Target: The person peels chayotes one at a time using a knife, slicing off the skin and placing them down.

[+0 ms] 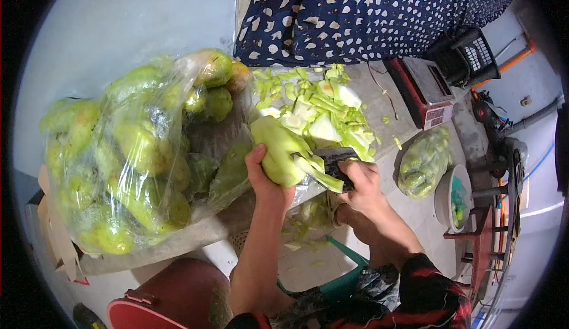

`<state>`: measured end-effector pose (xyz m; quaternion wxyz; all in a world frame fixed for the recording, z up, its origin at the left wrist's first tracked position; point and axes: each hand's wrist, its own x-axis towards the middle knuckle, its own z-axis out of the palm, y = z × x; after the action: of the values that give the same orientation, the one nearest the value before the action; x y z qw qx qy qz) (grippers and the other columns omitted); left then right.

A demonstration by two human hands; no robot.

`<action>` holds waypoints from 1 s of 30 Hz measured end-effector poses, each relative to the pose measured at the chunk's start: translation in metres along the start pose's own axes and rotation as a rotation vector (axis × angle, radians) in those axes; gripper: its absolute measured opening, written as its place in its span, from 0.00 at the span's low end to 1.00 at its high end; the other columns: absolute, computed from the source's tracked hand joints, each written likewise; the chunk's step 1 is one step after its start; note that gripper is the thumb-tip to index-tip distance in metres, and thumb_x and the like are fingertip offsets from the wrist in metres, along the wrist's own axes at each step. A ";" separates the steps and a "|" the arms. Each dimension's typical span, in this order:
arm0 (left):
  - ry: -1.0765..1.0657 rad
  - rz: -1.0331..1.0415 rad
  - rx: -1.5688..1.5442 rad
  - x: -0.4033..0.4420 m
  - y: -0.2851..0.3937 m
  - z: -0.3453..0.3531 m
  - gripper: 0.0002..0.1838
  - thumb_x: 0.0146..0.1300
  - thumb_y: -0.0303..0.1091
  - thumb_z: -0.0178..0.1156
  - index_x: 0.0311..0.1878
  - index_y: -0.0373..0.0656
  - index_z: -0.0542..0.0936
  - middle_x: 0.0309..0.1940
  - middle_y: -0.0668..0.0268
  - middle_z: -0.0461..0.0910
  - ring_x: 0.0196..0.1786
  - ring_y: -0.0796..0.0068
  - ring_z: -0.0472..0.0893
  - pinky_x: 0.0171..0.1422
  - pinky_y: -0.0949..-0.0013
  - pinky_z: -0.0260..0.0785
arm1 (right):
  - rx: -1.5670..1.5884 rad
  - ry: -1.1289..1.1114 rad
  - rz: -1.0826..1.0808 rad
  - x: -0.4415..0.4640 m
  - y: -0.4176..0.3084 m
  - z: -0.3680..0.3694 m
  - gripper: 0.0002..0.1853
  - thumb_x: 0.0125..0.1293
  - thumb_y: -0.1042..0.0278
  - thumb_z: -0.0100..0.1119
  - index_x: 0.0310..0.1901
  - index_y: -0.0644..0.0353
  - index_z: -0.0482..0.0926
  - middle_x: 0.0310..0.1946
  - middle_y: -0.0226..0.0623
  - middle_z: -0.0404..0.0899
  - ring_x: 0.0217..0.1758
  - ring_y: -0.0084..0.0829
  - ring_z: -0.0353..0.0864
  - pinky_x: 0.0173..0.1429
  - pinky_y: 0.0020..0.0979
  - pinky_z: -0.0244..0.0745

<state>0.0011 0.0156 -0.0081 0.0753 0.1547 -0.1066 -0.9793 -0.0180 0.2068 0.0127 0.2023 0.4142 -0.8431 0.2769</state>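
Observation:
My left hand (269, 181) is wrapped round the lower end of a pale green papaya (275, 151), held tilted above the table's edge. In my right hand (361, 184) is a dark-bladed knife (335, 158), its blade against the fruit's right end. A thick strip of green flesh (323, 175) hangs at the cut, partly split from the papaya. Just beyond both hands lies a heap of green peelings and pale cut pieces (320, 110) on the table. The fingers of my right hand hide most of the knife's handle.
A large clear bag of green papayas (130, 157) fills the table's left side. At the right are a red scale (421, 89), a bagged green bundle (424, 163) and a white bucket (447, 204). Below stand a red bin (172, 296) and a green-rimmed container (338, 287).

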 end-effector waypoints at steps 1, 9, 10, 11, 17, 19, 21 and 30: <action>-0.012 -0.005 0.009 -0.002 0.000 -0.001 0.31 0.56 0.52 0.56 0.59 0.42 0.73 0.52 0.61 0.78 0.55 0.62 0.78 0.63 0.60 0.69 | 0.000 -0.004 -0.014 0.002 -0.006 -0.004 0.17 0.43 0.71 0.70 0.34 0.65 0.74 0.20 0.41 0.69 0.20 0.43 0.73 0.25 0.38 0.69; 0.005 -0.004 0.025 0.005 -0.009 -0.007 0.32 0.55 0.52 0.56 0.59 0.40 0.74 0.49 0.57 0.80 0.51 0.60 0.80 0.60 0.59 0.71 | -0.024 -0.010 0.082 -0.003 0.005 -0.003 0.22 0.34 0.73 0.71 0.35 0.65 0.75 0.22 0.42 0.73 0.24 0.45 0.77 0.29 0.41 0.71; -0.017 -0.019 0.030 0.006 -0.007 -0.009 0.33 0.55 0.53 0.55 0.59 0.39 0.73 0.49 0.55 0.80 0.51 0.60 0.80 0.60 0.59 0.72 | -0.026 -0.004 0.074 -0.003 0.004 -0.003 0.22 0.34 0.72 0.72 0.36 0.64 0.75 0.22 0.41 0.74 0.24 0.45 0.78 0.30 0.41 0.71; -0.031 -0.035 0.039 0.005 -0.005 -0.013 0.34 0.55 0.53 0.54 0.60 0.39 0.73 0.49 0.54 0.80 0.51 0.60 0.80 0.59 0.60 0.72 | -0.023 -0.001 0.074 -0.004 0.001 -0.002 0.23 0.34 0.72 0.73 0.36 0.63 0.75 0.22 0.41 0.75 0.25 0.45 0.79 0.31 0.42 0.72; -0.160 -0.061 0.248 0.002 -0.001 -0.009 0.38 0.53 0.56 0.53 0.61 0.37 0.71 0.48 0.48 0.79 0.50 0.57 0.80 0.57 0.57 0.74 | 0.058 0.012 -0.046 0.010 -0.021 -0.019 0.20 0.44 0.67 0.73 0.36 0.65 0.74 0.21 0.40 0.73 0.20 0.43 0.75 0.25 0.38 0.69; -0.171 -0.045 0.277 0.002 0.001 -0.013 0.38 0.52 0.56 0.54 0.60 0.37 0.72 0.48 0.48 0.79 0.48 0.57 0.81 0.56 0.56 0.75 | 0.077 0.015 0.001 0.008 -0.018 -0.016 0.19 0.42 0.70 0.72 0.35 0.64 0.73 0.21 0.42 0.73 0.21 0.45 0.76 0.26 0.39 0.69; -0.231 -0.121 0.136 -0.001 0.007 -0.011 0.34 0.54 0.48 0.56 0.63 0.40 0.69 0.50 0.59 0.77 0.52 0.64 0.78 0.57 0.62 0.72 | -0.011 -0.068 0.154 -0.003 0.002 -0.007 0.20 0.37 0.75 0.69 0.35 0.63 0.73 0.21 0.44 0.73 0.25 0.48 0.77 0.30 0.40 0.71; -0.254 -0.203 0.189 -0.006 0.003 -0.008 0.37 0.52 0.46 0.59 0.65 0.38 0.67 0.51 0.58 0.77 0.51 0.66 0.79 0.57 0.64 0.74 | 0.002 -0.038 0.183 0.001 0.001 -0.004 0.18 0.40 0.75 0.67 0.32 0.61 0.69 0.21 0.44 0.74 0.24 0.49 0.77 0.29 0.42 0.71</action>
<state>0.0094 0.0125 -0.0133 -0.0527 0.0459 -0.1904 -0.9792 -0.0185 0.2090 0.0162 0.1597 0.3407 -0.8809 0.2872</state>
